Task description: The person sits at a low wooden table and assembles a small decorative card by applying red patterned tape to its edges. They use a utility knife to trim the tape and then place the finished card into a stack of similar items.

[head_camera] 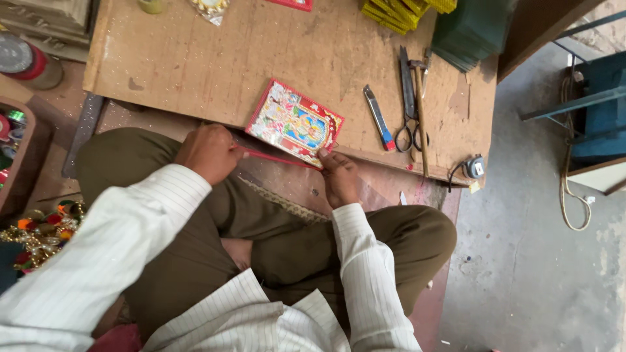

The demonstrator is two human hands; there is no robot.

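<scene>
- My left hand (210, 154) is pinching one end of a thin red strip (277, 158); my right hand (338, 177) presses its other end
- The strip lies along the near edge of the red-bordered picture card (295, 122) (at the board (215, 58) edge); other edges look already trimmed

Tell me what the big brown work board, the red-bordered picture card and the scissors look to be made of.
Big brown work board: apparently plywood or pressed wood, matte, scuffed and stained. Red-bordered picture card: likely printed card or paper, slightly glossy, thin and flat. Scissors: dark dull metal blades, looped handles.
</scene>
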